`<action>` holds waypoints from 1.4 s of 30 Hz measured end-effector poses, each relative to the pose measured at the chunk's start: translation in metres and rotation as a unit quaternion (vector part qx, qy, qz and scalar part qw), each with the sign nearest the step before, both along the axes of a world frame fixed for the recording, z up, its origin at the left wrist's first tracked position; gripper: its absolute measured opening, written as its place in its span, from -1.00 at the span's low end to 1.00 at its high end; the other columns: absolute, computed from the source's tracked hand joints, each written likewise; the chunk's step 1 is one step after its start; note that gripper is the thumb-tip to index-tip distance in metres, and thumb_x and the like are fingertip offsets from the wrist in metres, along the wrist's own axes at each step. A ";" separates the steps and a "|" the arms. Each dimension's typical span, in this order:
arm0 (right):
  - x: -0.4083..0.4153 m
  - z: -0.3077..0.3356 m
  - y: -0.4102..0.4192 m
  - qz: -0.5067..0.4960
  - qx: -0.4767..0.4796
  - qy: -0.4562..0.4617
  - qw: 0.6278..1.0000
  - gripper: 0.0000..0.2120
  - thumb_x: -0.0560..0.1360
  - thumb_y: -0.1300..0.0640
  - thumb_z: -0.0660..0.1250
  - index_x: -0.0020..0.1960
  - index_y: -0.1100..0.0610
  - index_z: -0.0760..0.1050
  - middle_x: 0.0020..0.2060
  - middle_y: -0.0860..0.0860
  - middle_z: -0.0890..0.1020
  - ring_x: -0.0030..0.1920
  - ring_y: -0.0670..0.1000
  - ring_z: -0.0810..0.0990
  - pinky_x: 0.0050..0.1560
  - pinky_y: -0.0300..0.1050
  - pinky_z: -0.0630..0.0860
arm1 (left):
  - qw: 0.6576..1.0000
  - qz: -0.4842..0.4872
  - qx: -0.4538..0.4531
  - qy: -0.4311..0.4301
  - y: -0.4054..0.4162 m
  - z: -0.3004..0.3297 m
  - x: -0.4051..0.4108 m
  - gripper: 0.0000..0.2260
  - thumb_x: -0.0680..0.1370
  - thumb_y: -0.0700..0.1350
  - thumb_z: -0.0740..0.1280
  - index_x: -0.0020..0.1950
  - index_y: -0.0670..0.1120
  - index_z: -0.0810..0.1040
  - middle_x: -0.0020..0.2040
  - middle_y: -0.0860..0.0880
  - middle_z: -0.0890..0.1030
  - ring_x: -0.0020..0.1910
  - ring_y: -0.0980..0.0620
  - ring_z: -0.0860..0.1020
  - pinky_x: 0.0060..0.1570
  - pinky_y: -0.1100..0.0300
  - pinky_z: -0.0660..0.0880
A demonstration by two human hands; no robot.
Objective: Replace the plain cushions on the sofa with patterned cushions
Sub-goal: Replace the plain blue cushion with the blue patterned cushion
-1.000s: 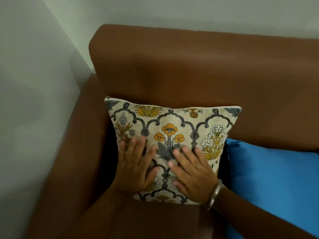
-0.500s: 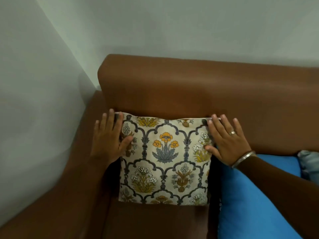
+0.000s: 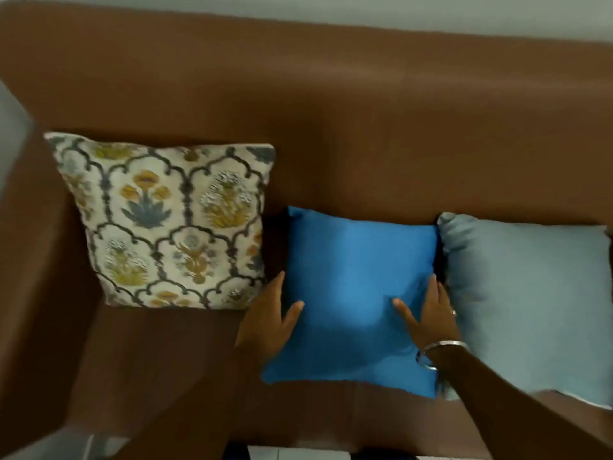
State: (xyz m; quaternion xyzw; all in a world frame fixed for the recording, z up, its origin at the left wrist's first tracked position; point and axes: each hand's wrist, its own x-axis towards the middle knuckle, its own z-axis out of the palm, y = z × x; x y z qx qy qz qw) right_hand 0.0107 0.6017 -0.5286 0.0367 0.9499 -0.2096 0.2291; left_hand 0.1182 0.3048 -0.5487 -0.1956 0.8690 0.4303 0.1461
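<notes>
The bright blue cushion (image 3: 355,293) is clasped between both hands: the left hand (image 3: 268,320) is pressed to its left edge and the right hand (image 3: 431,313) to its right edge, thumbs spread across the front, fingers apparently tucked behind. Holding both sides likely lets this plain cushion be lifted clear of the sofa (image 3: 331,111) without dragging its neighbours. Just beyond the left hand, a patterned cushion (image 3: 166,224) is propped upright against the backrest in the corner, judged already placed. Touching the right hand's outer side, a pale blue cushion (image 3: 530,300) is left leaning, still awaiting replacement.
</notes>
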 end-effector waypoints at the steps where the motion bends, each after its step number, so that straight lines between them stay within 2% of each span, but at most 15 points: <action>1: 0.004 -0.011 0.016 -0.028 -0.030 -0.027 0.999 -0.01 0.42 -0.27 0.33 0.58 0.23 -0.03 0.55 0.25 0.17 0.54 0.23 0.18 0.51 0.13 0.15 | 0.997 0.055 0.048 -0.034 0.016 -0.010 0.000 -0.28 0.55 0.34 0.16 0.61 0.03 0.10 0.57 0.00 0.30 0.51 -0.01 0.32 0.41 0.09 0.31; 5: 0.010 -0.043 0.052 -0.150 -0.185 -0.148 0.960 0.10 0.24 -0.36 0.41 0.58 0.07 0.02 0.49 0.10 0.35 0.44 0.14 0.38 0.42 0.00 0.31 | 0.962 0.227 0.126 -0.082 0.065 -0.036 -0.007 -0.33 0.52 0.35 0.18 0.55 0.06 0.24 0.42 0.04 0.45 0.43 -0.07 0.43 0.28 0.14 0.33; 9: 0.002 -0.045 0.060 -0.205 -0.289 -0.202 0.913 -0.23 0.30 -0.21 0.47 0.44 -0.07 0.31 0.29 -0.01 0.54 0.27 0.09 0.54 0.33 0.09 0.46 | 0.964 0.213 0.135 -0.087 0.064 -0.024 -0.011 -0.41 0.56 0.25 0.24 0.54 0.07 0.28 0.41 0.06 0.48 0.39 0.00 0.47 0.30 0.14 0.40; 13: -0.029 0.002 0.088 -0.182 -0.311 -0.279 0.890 -0.25 0.25 -0.31 0.36 0.33 0.07 0.51 0.22 0.09 0.63 0.17 0.12 0.62 0.28 0.07 0.49 | 0.946 0.162 0.223 -0.172 0.021 0.047 -0.021 -0.41 0.46 0.38 0.22 0.47 0.25 0.36 0.15 0.09 0.66 -0.09 0.23 0.67 -0.24 0.32 0.57; 16: -0.069 0.041 0.112 -0.210 -0.379 -0.313 0.845 -0.39 0.38 -0.30 0.26 0.20 0.13 0.59 0.14 0.19 0.67 0.03 0.12 0.70 0.09 0.05 0.60 | 0.913 0.174 0.324 -0.175 -0.027 0.091 -0.028 -0.40 0.49 0.47 0.06 0.32 0.18 0.57 0.11 -0.08 0.72 0.08 -0.11 0.69 0.07 -0.07 0.57; 18: -0.089 0.049 0.105 -0.221 -0.406 -0.274 0.844 -0.65 0.55 -0.18 0.16 0.11 0.01 0.56 0.15 0.16 0.64 -0.12 -0.01 0.72 -0.15 -0.03 0.65 | 0.922 0.194 0.314 -0.115 -0.031 0.100 -0.047 -0.36 0.46 0.52 -0.01 0.16 0.17 0.63 0.06 -0.06 0.71 0.04 -0.07 0.67 0.08 -0.14 0.56; 22: -0.102 0.042 0.044 -0.177 -0.410 -0.184 0.875 -0.36 0.41 -0.35 0.03 0.36 -0.04 0.39 0.30 -0.05 0.50 0.32 0.02 0.48 0.30 0.02 0.41 | 0.943 0.185 0.275 -0.023 0.011 0.079 -0.087 -0.40 0.39 0.54 0.01 0.27 0.28 0.46 0.17 0.21 0.62 0.12 0.23 0.61 0.24 0.03 0.54; 25: -0.113 0.016 0.015 -0.099 -0.394 -0.065 0.911 -0.28 0.47 -0.34 0.09 0.51 0.02 0.24 0.39 -0.06 0.42 0.43 0.04 0.38 0.41 0.00 0.32 | 0.927 0.239 0.286 0.038 0.033 0.044 -0.105 -0.06 0.24 0.58 0.21 0.52 0.13 0.29 0.39 0.15 0.48 0.33 0.11 0.50 0.28 0.05 0.47; 28: -0.124 -0.005 0.008 -0.099 -0.374 -0.042 0.921 -0.02 0.27 -0.57 0.12 0.52 -0.02 0.22 0.43 -0.07 0.41 0.44 0.05 0.36 0.46 0.04 0.29 | 0.926 0.296 0.225 0.064 0.039 0.016 -0.116 -0.02 0.29 0.58 0.13 0.59 0.09 0.14 0.51 0.03 0.35 0.41 -0.01 0.40 0.32 -0.02 0.39; 31: -0.113 -0.004 0.012 -0.079 -0.339 0.049 0.936 -0.34 0.45 -0.42 0.11 0.43 -0.10 0.30 0.32 -0.10 0.49 0.43 0.10 0.39 0.35 -0.12 0.37 | 0.942 0.290 0.151 0.082 0.041 0.008 -0.106 -0.12 0.39 0.55 0.08 0.59 0.10 0.15 0.51 0.02 0.37 0.45 -0.06 0.38 0.40 -0.13 0.38; 33: -0.093 0.000 0.021 0.028 -0.200 0.192 0.960 -0.34 0.53 -0.29 0.06 0.53 0.02 0.18 0.46 0.11 0.37 0.50 0.19 0.26 0.47 0.11 0.24 | 0.962 0.244 -0.007 0.121 0.046 0.009 -0.086 -0.23 0.50 0.47 0.09 0.60 0.08 0.10 0.54 -0.01 0.31 0.51 -0.03 0.29 0.45 -0.13 0.31; 35: -0.070 0.004 0.016 0.241 -0.101 0.339 0.904 -0.29 0.56 -0.26 0.04 0.60 0.06 0.02 0.57 0.17 0.16 0.57 0.21 0.11 0.53 0.21 0.03 | 0.953 0.125 -0.204 0.185 0.055 0.011 -0.070 -0.30 0.58 0.33 0.09 0.63 0.03 0.01 0.63 -0.08 0.12 0.61 -0.08 0.08 0.53 -0.14 0.08; 37: -0.062 -0.004 -0.001 0.436 -0.061 0.408 0.800 -0.30 0.56 -0.23 0.10 0.60 0.03 0.03 0.59 0.11 0.10 0.57 0.19 0.10 0.52 0.25 0.01 | 0.897 -0.049 -0.328 0.292 0.058 0.005 -0.074 -0.28 0.60 0.27 0.09 0.64 -0.06 -0.03 0.65 -0.15 -0.01 0.63 -0.15 -0.04 0.54 -0.22 -0.06; 39: -0.073 -0.020 -0.018 0.497 -0.002 0.431 0.753 -0.31 0.54 -0.24 0.16 0.58 0.03 0.12 0.57 0.08 0.18 0.56 0.18 0.13 0.50 0.24 0.09 | 0.827 -0.166 -0.406 0.352 0.052 -0.005 -0.096 -0.26 0.60 0.30 0.02 0.63 -0.11 -0.05 0.66 -0.14 -0.12 0.63 -0.14 -0.10 0.53 -0.27 -0.07; 42: -0.106 -0.034 -0.023 0.524 0.037 0.442 0.727 -0.30 0.52 -0.32 0.14 0.55 0.00 0.19 0.55 0.04 0.23 0.55 0.10 0.13 0.51 0.14 0.08 | 0.784 -0.218 -0.457 0.360 0.026 -0.013 -0.131 -0.24 0.57 0.37 -0.07 0.64 -0.06 -0.07 0.66 -0.09 -0.19 0.63 -0.08 -0.16 0.50 -0.25 -0.14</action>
